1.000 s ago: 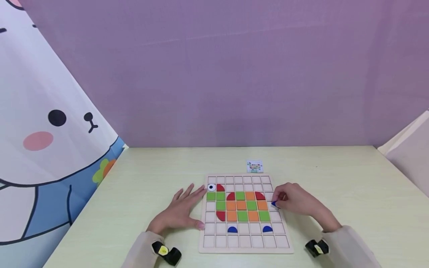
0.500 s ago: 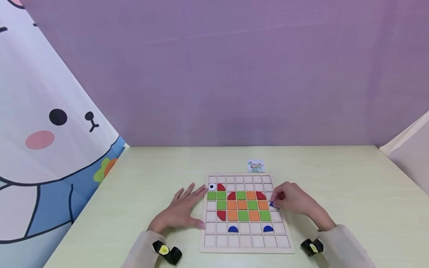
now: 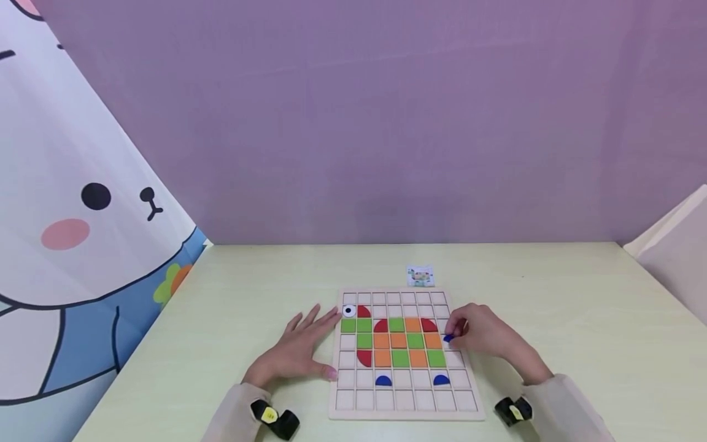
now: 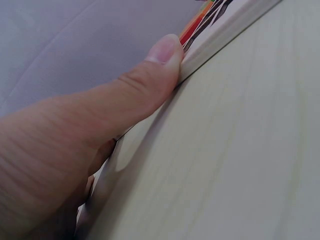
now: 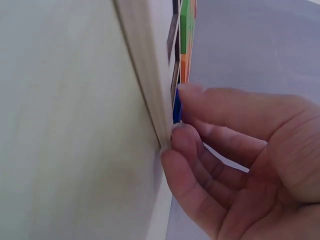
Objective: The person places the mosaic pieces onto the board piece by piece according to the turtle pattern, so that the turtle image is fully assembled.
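A pale wooden grid board lies flat on the table. Several coloured tiles fill its middle cells: green and orange squares, red rounded pieces and two blue half-circles, one of them this blue half-circle. At the board's right column, my right hand pinches a small blue piece between thumb and fingers, at a cell beside an orange square. The right wrist view shows the blue piece between fingertips, partly hidden. My left hand lies with fingers spread, its thumb and fingertips touching the board's left edge.
A small printed picture card lies just beyond the board's far edge. An eye tile sits at the board's upper left. A purple curtain hangs behind the table, with a cartoon cloth at left.
My right hand has shifted slightly left with the blue piece, which now sits lower and further over the right-column cell. The left hand stays in place on the board's edge.
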Action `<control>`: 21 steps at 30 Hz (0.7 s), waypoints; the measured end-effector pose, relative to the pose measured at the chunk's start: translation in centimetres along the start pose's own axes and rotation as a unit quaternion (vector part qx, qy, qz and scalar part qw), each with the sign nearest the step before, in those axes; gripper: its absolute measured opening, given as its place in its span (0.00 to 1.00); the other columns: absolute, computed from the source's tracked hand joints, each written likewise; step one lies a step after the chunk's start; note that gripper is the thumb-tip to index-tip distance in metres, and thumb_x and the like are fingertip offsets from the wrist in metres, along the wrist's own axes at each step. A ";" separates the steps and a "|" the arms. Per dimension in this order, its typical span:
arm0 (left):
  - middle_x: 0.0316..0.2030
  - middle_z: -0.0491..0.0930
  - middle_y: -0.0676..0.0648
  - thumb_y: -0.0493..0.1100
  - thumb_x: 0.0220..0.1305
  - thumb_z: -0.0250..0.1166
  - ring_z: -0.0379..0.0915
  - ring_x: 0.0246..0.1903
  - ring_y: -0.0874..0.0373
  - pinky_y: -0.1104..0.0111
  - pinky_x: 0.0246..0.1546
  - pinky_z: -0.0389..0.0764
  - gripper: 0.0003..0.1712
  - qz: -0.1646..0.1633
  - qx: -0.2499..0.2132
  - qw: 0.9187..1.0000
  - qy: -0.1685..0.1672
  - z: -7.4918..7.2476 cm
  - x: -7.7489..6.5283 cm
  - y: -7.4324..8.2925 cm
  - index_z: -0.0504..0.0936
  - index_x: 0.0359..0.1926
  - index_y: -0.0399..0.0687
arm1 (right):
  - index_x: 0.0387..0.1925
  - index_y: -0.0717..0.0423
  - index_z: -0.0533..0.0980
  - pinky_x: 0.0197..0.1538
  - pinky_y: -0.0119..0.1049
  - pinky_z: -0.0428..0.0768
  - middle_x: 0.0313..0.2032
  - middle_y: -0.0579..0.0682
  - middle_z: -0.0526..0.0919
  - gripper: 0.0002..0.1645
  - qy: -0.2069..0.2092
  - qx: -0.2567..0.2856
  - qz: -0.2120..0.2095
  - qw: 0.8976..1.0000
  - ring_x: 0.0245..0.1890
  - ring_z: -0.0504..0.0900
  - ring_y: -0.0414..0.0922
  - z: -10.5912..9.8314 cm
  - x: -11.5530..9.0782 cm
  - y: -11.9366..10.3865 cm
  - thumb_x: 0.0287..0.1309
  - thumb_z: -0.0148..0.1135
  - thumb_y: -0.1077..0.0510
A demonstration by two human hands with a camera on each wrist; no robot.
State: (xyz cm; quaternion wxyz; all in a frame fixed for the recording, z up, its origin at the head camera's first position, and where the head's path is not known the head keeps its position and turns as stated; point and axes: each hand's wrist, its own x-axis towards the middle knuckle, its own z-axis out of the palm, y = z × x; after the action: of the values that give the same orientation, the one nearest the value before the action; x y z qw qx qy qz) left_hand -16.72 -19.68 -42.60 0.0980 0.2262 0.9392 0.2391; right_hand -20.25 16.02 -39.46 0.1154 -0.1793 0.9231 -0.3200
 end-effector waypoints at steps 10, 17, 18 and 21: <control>0.75 0.49 0.48 0.69 0.45 0.69 0.31 0.74 0.39 0.39 0.69 0.37 0.61 0.004 0.001 1.000 0.000 -0.1 -0.1 0.0 0.52 0.74 0.51 | 0.26 0.55 0.79 0.31 0.30 0.73 0.26 0.46 0.77 0.08 0.013 -0.004 0.004 1.000 0.28 0.72 0.42 0.2 -0.1 0.0 0.47 0.69 0.69; 0.75 0.49 0.49 0.69 0.45 0.69 0.31 0.74 0.41 0.40 0.70 0.36 0.61 0.004 -0.003 1.000 -0.002 0.0 0.2 0.2 0.52 0.74 0.52 | 0.26 0.55 0.79 0.31 0.30 0.72 0.26 0.46 0.77 0.08 0.019 -0.006 0.006 1.000 0.28 0.72 0.42 0.1 -0.3 0.2 0.46 0.70 0.69; 0.75 0.49 0.49 0.69 0.45 0.69 0.31 0.74 0.40 0.40 0.70 0.36 0.61 0.005 -0.002 1.000 -0.003 0.0 0.2 0.2 0.52 0.74 0.53 | 0.26 0.55 0.79 0.30 0.29 0.72 0.25 0.46 0.77 0.08 0.019 -0.004 0.007 1.000 0.28 0.72 0.42 0.1 -0.4 0.2 0.46 0.70 0.69; 0.75 0.49 0.49 0.69 0.44 0.70 0.31 0.74 0.40 0.39 0.70 0.36 0.61 0.006 -0.001 1.000 -0.005 0.1 0.2 0.2 0.52 0.74 0.53 | 0.26 0.56 0.79 0.30 0.29 0.72 0.25 0.46 0.76 0.08 0.017 0.003 0.010 1.000 0.27 0.72 0.42 0.2 -0.6 0.2 0.46 0.70 0.69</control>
State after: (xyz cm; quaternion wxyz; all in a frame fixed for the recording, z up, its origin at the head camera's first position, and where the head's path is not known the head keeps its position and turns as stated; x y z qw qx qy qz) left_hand -16.78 -19.43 -42.58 0.1019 0.2326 0.9371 0.2394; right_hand -19.71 16.30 -39.67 0.1038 -0.1643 0.9259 -0.3241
